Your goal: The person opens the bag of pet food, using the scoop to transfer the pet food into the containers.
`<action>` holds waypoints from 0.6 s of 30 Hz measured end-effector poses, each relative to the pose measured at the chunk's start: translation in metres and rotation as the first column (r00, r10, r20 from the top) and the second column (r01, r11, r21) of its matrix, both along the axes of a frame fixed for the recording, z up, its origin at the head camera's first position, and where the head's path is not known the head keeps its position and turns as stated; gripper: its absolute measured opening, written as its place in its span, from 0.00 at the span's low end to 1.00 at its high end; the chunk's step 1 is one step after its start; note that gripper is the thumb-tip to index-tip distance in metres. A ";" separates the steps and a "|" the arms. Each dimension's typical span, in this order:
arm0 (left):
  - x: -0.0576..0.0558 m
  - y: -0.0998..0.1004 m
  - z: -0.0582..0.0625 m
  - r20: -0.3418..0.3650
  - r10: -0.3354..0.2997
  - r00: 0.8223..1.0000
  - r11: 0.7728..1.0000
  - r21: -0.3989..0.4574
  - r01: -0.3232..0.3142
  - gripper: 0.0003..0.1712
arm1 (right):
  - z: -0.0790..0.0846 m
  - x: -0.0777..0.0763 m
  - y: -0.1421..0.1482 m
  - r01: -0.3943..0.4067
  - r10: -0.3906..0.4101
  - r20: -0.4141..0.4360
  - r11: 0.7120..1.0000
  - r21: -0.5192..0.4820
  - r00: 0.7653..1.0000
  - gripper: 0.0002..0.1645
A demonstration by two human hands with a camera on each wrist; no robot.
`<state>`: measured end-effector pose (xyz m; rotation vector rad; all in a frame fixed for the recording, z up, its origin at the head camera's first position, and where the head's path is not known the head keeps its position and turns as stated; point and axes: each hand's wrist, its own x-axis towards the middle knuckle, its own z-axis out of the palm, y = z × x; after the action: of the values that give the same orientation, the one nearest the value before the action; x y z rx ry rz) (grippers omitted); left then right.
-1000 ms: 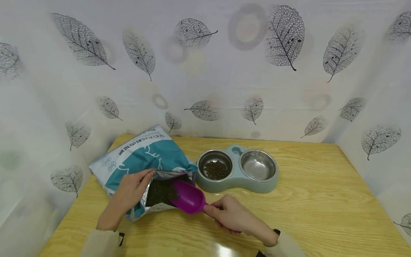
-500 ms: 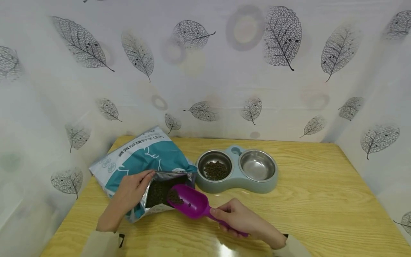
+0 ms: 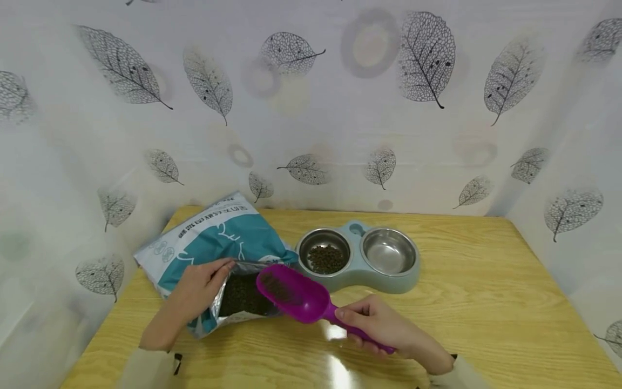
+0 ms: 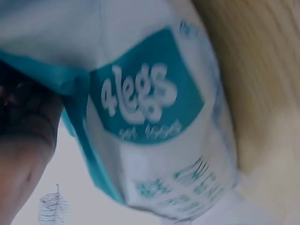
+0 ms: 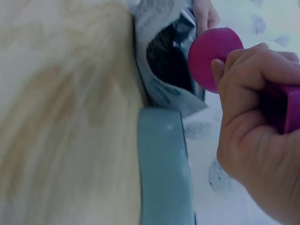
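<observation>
Gripping a purple plastic scoop (image 3: 311, 303), the right hand (image 3: 375, 326) has its fingers curled round the handle (image 3: 359, 332), with the thumb lying along the top. The scoop tilts upward from the handle, its lip above the mouth of the pet food bag (image 3: 233, 235), and a load of brown kibble (image 3: 281, 287) lies toward its front end.

The left hand (image 3: 198, 287) holds the upper edge of the bag's mouth between thumb and fingers; the silvery lining shows, with more dark kibble inside. The bag, white and teal, lies on its side with its mouth facing the person; the left wrist view shows "4legs" lettering (image 4: 138, 93) on it, and smaller print too blurred to read.

Just beside the bag's mouth stands a pale blue double feeder (image 3: 362, 279). Its steel bowl nearer the bag (image 3: 324, 230) contains a heap of kibble, and the other steel bowl (image 3: 389, 251) shows its shiny inside. Bag and feeder rest on a wood-grain surface (image 3: 476, 302). Cream sleeves (image 3: 148, 370) cover both forearms, and behind everything hangs a pale sheet (image 3: 335, 124) printed with dark leaf skeletons.
</observation>
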<state>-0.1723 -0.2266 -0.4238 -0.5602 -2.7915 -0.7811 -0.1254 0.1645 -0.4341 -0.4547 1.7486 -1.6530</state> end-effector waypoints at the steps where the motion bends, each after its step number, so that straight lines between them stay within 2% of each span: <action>1: 0.000 0.000 0.002 0.013 -0.017 1.000 1.000 -0.002 0.017 0.16 | 0.002 -0.001 0.003 0.008 -0.007 -0.013 1.000 0.011 1.000 0.29; 7: 0.000 -0.003 0.015 0.061 -0.072 0.996 0.995 -0.071 0.076 0.16 | 0.020 -0.012 0.026 0.079 -0.075 -0.070 0.994 0.069 0.995 0.31; 11: 0.000 -0.004 0.021 0.017 -0.084 0.996 0.987 -0.132 0.086 0.15 | 0.027 -0.021 0.043 0.141 -0.128 -0.108 0.983 0.122 0.986 0.31; 14: 0.001 -0.005 0.023 0.019 -0.070 0.997 0.985 -0.155 0.072 0.16 | 0.030 -0.026 0.052 0.190 -0.168 -0.137 0.966 0.173 0.976 0.31; 18: -0.001 -0.005 0.021 -0.042 -0.066 0.997 0.980 -0.191 0.057 0.19 | 0.031 -0.030 0.059 0.244 -0.202 -0.180 0.935 0.258 0.963 0.30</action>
<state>-0.1732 -0.2312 -0.4031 -0.6904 -2.8339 -0.5074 -0.1549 0.2230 -0.4034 -0.2615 2.1775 -1.5201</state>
